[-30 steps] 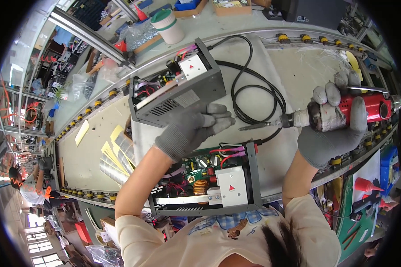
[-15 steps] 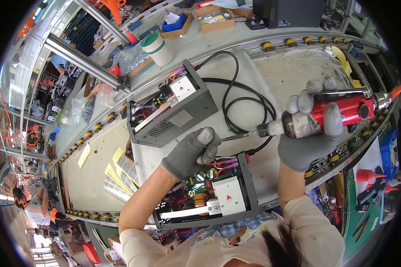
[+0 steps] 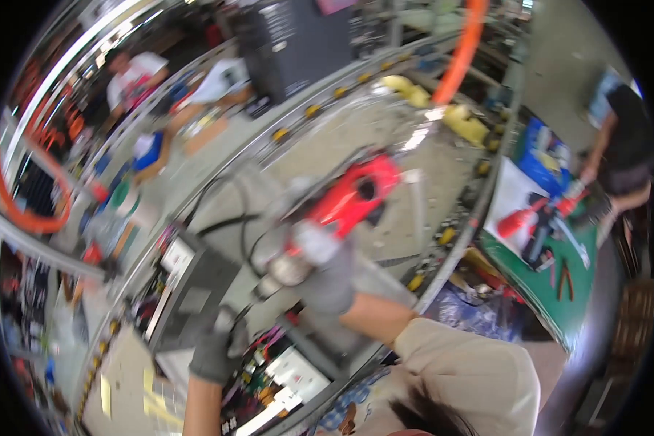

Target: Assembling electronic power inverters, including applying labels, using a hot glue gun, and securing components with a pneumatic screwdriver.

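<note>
My right hand (image 3: 327, 272) wears a grey glove and is wrapped round a red power screwdriver (image 3: 356, 192), whose bit points down to the left. My left hand (image 3: 218, 345), gloved too, is closed by the bit's tip with fingers pressed together. Blur hides what they pinch, if anything. Just right of that hand lies an open electronics case (image 3: 298, 372) with coloured wires, a circuit board and a white plate. A second dark metal case (image 3: 203, 280) stands beyond the left hand, a black cable (image 3: 229, 225) looped beside it.
An orange air hose (image 3: 458, 62) runs up from the screwdriver's rear. Metal rails with yellow rollers (image 3: 312, 111) edge the bench. A green side table (image 3: 559, 291) carries red bottles and pliers. One person stands at far right, another sits at upper left.
The whole view has swung round to the right, so the bench and cases sit further left and lower. The screwdriver stays in my right hand; the picture is now blurred.
</note>
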Demonstrator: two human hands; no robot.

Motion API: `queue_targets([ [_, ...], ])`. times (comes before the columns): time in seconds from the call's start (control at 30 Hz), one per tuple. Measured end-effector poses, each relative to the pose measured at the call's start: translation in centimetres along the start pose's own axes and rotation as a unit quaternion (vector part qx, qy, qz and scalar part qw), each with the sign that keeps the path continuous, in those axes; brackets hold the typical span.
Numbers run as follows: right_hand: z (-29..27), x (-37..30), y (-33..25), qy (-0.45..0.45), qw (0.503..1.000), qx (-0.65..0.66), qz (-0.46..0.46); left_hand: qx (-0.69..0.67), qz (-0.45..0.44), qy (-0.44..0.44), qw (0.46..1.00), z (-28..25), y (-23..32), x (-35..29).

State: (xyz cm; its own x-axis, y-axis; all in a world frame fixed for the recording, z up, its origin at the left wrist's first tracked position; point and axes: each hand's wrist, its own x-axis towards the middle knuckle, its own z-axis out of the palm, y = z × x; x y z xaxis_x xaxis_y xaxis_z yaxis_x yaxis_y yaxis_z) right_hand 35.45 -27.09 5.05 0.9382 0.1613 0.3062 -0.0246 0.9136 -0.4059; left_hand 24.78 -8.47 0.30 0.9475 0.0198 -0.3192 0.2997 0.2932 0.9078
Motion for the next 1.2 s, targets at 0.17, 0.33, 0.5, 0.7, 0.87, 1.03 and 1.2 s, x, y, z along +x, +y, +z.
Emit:
queue_targets([
  [0.17, -0.6, 0.3, -0.4, 0.014, 1.0, 0.003, -0.025, -0.043, 0.011, 0.003, 0.999, 1.1, -0.3, 1.4],
  [0.33, -0.5, -0.6, -0.6, 0.02, 0.999, -0.018, 0.018, 0.084, 0.078, 0.033, 0.993, 0.4, -1.2, 0.6],
  [0.5, -0.5, -1.8, 0.4, 0.019, 0.999, -0.039, -0.001, 0.159, 0.068, 0.036, 0.984, 1.4, -0.4, -0.7],
  [0.7, -0.5, -4.0, -1.7, -0.007, 0.998, -0.03, -0.057, 0.179, 0.059, 0.009, 0.982, 2.5, -0.3, -0.9],
  [0.87, 0.0, -5.6, -3.3, 0.006, 0.998, -0.02, -0.051, 0.177, 0.072, -0.028, 0.981, 3.3, 0.3, -1.6],
  [1.03, 0.8, -6.4, -4.1, 0.092, 0.983, -0.052, -0.149, 0.108, 0.016, -0.12, 0.987, 2.7, 0.9, -1.6],
  [1.2, 1.3, -7.0, -4.4, 0.084, 0.975, -0.064, -0.196, 0.023, 0.045, -0.125, 0.991, 2.7, -0.1, -1.4],
])
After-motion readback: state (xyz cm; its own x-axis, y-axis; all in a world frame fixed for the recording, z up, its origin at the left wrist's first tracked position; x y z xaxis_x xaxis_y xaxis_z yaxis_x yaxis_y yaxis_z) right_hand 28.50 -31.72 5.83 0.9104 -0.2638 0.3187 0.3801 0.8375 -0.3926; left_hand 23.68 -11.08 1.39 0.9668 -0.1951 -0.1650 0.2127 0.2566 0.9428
